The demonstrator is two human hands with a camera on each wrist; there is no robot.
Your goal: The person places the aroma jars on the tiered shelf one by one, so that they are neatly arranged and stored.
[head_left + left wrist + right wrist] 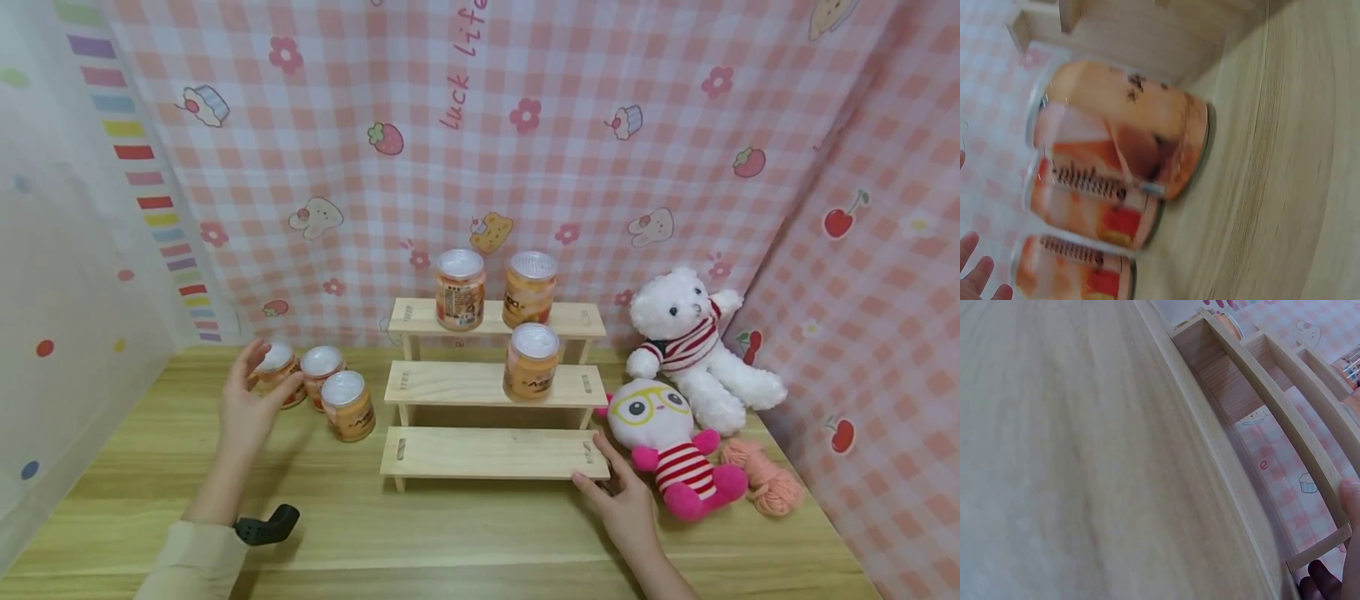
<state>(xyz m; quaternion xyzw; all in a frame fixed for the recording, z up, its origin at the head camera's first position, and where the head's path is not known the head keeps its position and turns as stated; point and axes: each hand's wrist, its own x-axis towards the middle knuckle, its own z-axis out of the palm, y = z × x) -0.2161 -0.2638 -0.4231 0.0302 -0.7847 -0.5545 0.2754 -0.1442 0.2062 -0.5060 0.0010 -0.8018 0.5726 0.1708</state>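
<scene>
My left hand (pixel 251 408) is at the left, fingers spread, near the leftmost of three cans with orange labels and silver lids. In the left wrist view its fingertips (pixel 982 275) show beside that can (pixel 1072 269), with a gap between. The middle can (pixel 322 367) and the front can (pixel 351 408) stand upright close by. My right hand (pixel 626 508) grips the right end of the lowest step of a three-step wooden stand (pixel 487 454). In the right wrist view the thumb (pixel 1350 500) lies on the step's edge, with fingers by its leg.
Two cans stand on the top step, one a can (pixel 460 292) with small print. Another can (pixel 532 362) is on the middle step's right. A white plush bear (pixel 720 367), a pink plush toy (pixel 675 450) and peach yarn (pixel 765 479) lie right of the stand.
</scene>
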